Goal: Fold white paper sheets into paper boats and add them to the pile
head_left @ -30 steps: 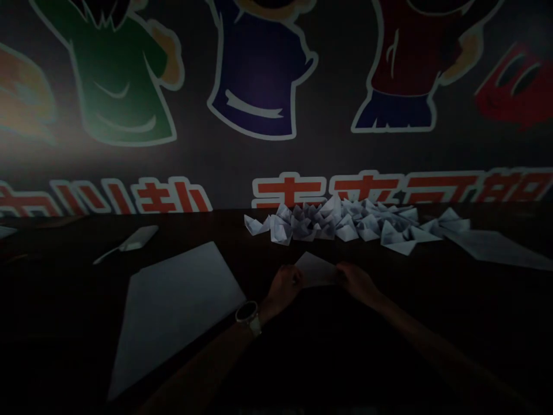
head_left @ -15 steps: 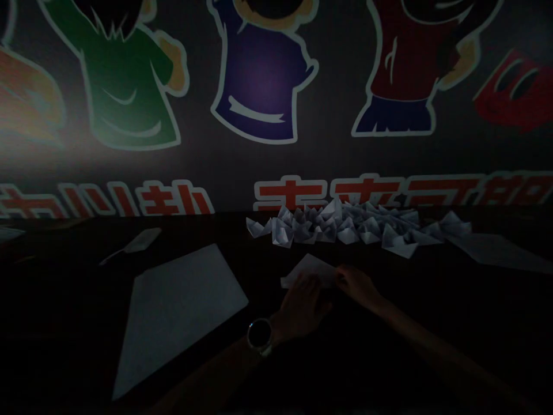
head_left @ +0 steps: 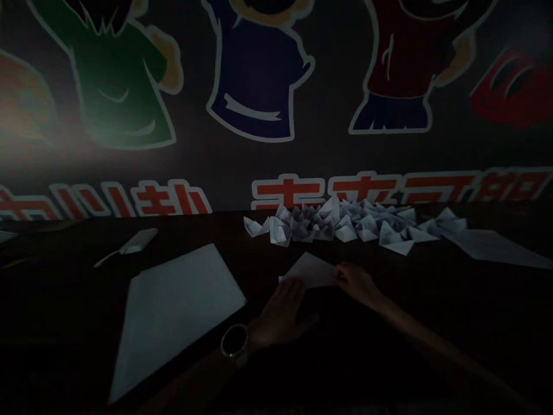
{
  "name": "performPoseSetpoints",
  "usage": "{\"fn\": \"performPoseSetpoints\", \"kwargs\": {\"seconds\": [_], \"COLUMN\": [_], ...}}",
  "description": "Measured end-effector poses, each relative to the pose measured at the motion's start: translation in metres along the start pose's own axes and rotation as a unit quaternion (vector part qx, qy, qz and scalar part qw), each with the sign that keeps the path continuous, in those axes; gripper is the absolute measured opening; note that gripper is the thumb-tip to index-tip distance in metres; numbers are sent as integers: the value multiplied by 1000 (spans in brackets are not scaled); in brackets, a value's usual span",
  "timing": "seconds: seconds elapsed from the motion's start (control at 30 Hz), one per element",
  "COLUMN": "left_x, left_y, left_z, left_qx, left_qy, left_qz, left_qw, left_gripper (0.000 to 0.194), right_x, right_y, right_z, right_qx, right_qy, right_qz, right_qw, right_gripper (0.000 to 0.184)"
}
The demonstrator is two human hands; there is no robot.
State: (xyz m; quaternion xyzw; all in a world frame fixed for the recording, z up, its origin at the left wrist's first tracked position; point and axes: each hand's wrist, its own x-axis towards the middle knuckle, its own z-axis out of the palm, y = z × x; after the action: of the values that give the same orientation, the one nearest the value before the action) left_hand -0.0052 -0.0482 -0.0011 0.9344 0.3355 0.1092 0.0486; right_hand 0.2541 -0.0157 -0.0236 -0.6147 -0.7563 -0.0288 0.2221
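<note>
I log a dark tabletop (head_left: 64, 282) carrying a heap of folded paper boats (head_left: 332, 225) along its far edge, a large white paper sheet (head_left: 173, 325) near left, another paper sheet (head_left: 492, 248) far right, a folded sheet (head_left: 309, 271) centre, and a pale flat-bladed tool (head_left: 136, 241) far left

Paper sheet (head_left: 310, 271): white, folded into a blunt triangle, apex pointing away from the wearer, lying flat on the tabletop (head_left: 254, 259), just short of a heap of white paper boats (head_left: 341, 226).
</note>
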Motion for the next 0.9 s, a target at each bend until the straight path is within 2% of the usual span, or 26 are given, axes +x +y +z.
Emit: {"fn": "performPoseSetpoints", "kwargs": {"seconds": [0.2,0.33,0.53,0.57,0.63,0.73,0.8,0.9], "left_x": [1,1,1,3,9,22,30,37], "left_y": [2,4,2,0,-2,-8,-13,-19], "left_z": [-1,-3,0,1,2,2,0,-2], "left_qx": [7,11,20,21,20,9,-6,-33], "left_qy": [-8,-5,29,38,61,65,52,42], "left_qz": [-1,-3,2,2,2,-12,-32,-55], "left_qw": [1000,1000,999,999,998,998,998,997], "left_gripper": [74,74,69,67,57,34,28,28], "right_x": [-8,-13,-17,-17,-17,-17,-16,-13], "right_y": [24,39,34,30,20,7,4,7], "right_z": [-5,-2,-7,-10,-16,-23,-26,-27], "right_qx": [-47,-56,-77,-84,-89,-39,2,28], "right_qy": [-3,20,73,82,79,14,-18,-35], "right_qz": [24,19,8,-8,-76,-202,-230,-223], "right_qw": [999,998,994,993,990,979,973,974], "right_gripper": [23,19,9,7,17,29,24,17]}}
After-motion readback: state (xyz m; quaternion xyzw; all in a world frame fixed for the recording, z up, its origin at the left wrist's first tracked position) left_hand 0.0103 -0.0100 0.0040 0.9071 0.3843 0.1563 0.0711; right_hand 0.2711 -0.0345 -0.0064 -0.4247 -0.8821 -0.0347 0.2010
